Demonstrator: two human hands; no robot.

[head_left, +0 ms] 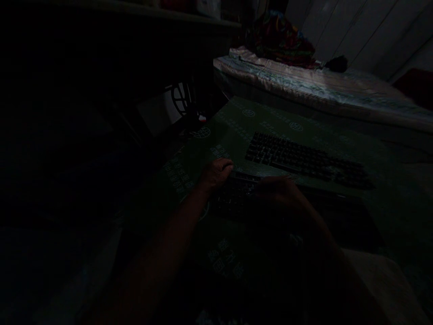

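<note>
The light is very dim. A dark keyboard base lies across the green printed sheet, and small square key positions show at its left end. My left hand is closed around the upper left corner of this base. Over the base, to the right of that hand, my right hand is bent with its fingers drawn together, pointing left. Whatever those fingers hold is lost in shadow. Just beyond both hands lies a black set of keyboard keys, set out in rows.
A green sheet with white lettering and globe marks covers the surface. Behind it is a bed edge with a red patterned cloth heap. At left stand a dark table and a round wire-guarded fan.
</note>
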